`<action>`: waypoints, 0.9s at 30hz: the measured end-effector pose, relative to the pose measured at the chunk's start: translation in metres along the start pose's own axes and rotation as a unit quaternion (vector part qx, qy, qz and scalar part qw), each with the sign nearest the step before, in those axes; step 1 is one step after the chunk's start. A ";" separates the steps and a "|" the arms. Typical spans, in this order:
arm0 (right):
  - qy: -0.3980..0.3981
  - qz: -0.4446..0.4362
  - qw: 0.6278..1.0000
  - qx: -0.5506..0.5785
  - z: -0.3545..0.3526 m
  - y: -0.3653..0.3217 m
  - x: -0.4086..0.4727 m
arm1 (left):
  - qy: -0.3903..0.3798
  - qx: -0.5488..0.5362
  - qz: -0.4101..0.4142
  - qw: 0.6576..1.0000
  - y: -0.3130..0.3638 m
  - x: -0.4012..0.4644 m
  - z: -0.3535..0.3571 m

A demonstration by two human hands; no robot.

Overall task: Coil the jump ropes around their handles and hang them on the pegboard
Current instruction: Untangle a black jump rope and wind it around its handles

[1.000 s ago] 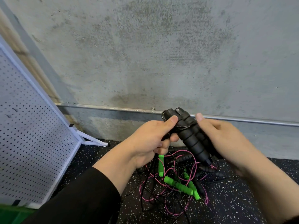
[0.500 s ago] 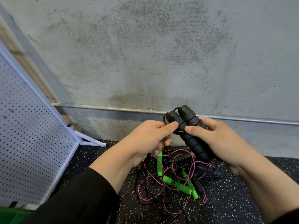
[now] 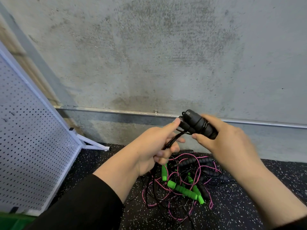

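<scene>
My right hand (image 3: 229,143) grips a pair of black foam jump-rope handles (image 3: 197,124) held side by side, with a few turns of black cord round them. My left hand (image 3: 154,146) holds the same rope's black cord (image 3: 172,141) in its curled fingers, thumb tip against the handle ends. The cord runs down from that hand to a tangled pile on the floor: pink ropes (image 3: 197,170), green handles (image 3: 182,190) and more black handles (image 3: 211,172). The white pegboard (image 3: 29,146) stands at the left.
A grey concrete wall (image 3: 149,55) rises straight ahead, with a metal conduit (image 3: 116,111) running along its base. The floor (image 3: 240,205) is black speckled rubber. The pegboard's white foot (image 3: 94,144) sticks out toward the pile. A green edge (image 3: 15,221) shows at bottom left.
My right hand has turned the black handles over and shifted them right. Black cord now lies round them, and my left hand holds cord lower down than before.
</scene>
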State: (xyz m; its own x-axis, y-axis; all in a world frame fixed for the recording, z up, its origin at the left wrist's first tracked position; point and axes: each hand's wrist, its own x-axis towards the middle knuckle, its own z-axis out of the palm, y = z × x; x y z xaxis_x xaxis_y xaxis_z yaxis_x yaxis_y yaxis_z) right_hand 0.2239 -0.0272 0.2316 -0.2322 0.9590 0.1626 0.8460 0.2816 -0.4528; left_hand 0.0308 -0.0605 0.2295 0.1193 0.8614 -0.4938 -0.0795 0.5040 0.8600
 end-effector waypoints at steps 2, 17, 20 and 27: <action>-0.013 -0.042 0.998 -0.037 0.005 -0.004 -0.002 | -0.001 -0.016 -0.003 1.000 -0.001 0.002 0.000; -0.083 -0.035 0.977 0.192 0.009 -0.005 0.004 | 0.073 -0.048 0.064 0.994 -0.002 0.006 -0.001; -0.155 0.157 0.861 0.458 -0.003 -0.001 0.008 | 0.043 -0.059 0.099 0.992 0.002 0.003 -0.002; -0.362 0.230 0.602 0.673 -0.015 -0.003 0.003 | 0.018 -0.065 0.143 0.987 0.004 -0.001 -0.003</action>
State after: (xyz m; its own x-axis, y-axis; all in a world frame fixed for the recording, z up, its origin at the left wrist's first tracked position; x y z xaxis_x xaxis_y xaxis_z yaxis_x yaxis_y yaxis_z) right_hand 0.2278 -0.0259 0.2471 -0.6834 0.5703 -0.4557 -0.1419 -0.7161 -0.6835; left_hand 0.0276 -0.0591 0.2334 0.0392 0.9701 -0.2395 -0.2321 0.2420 0.9421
